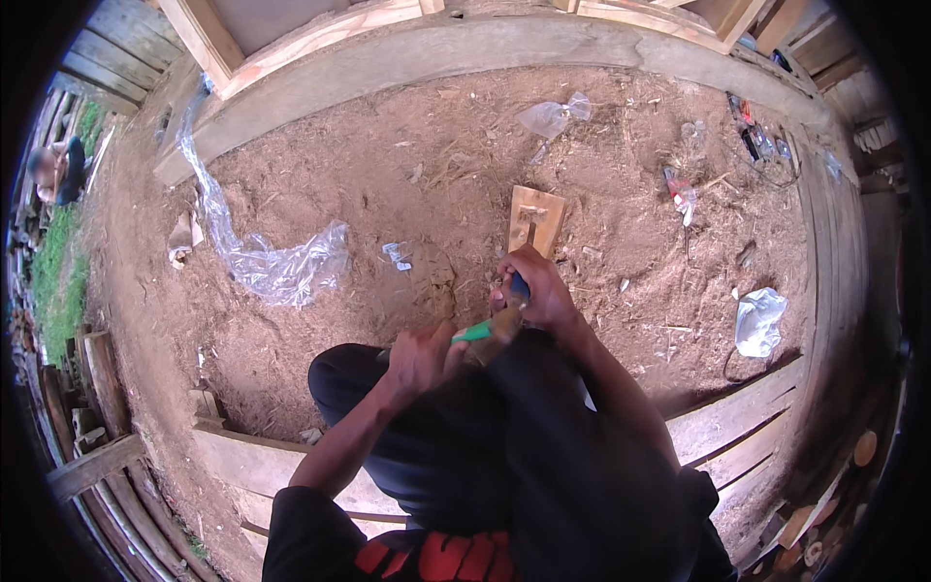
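My left hand point(419, 357) is closed over my bent knee, around the end of a bright green piece point(472, 333) that looks like a handle. The green piece runs into a tan-brown part point(505, 322) between my two hands; its exact kind is blurred. My right hand point(539, 287) is closed on a dark blue piece point(520, 286) just beyond the tan part. Whether the blue and green pieces belong to one tool, I cannot tell. Past my right hand lies a small flat wooden board point(536, 215) with a dark slot in it.
Crumpled clear plastic sheeting point(291, 264) lies on the dirt floor at left. A clear bag point(555, 116) is farther off, a white bag point(759, 322) at right. Red and black tools point(745, 126) lie far right. Planks border the floor; a person point(60, 170) is outside at far left.
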A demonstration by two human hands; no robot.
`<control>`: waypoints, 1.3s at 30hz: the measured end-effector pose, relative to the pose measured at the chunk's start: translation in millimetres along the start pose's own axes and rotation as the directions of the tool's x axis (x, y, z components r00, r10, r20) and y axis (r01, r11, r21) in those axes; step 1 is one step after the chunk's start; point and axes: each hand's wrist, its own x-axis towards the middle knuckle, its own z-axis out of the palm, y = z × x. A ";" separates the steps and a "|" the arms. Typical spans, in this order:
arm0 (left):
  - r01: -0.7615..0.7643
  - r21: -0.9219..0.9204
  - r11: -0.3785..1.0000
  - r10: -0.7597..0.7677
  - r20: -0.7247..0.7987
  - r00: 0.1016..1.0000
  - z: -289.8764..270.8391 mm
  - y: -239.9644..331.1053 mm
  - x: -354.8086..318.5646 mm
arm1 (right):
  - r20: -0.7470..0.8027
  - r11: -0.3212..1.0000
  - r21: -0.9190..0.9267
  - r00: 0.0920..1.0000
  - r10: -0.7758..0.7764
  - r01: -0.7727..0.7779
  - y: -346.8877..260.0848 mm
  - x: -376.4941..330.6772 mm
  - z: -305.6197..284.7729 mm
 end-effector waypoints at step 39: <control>-0.336 -0.074 0.939 0.335 -0.021 0.942 -14.3 -13.8 8.9 | -0.065 0.999 -0.045 0.998 -0.021 0.018 22.8 -9.2 8.3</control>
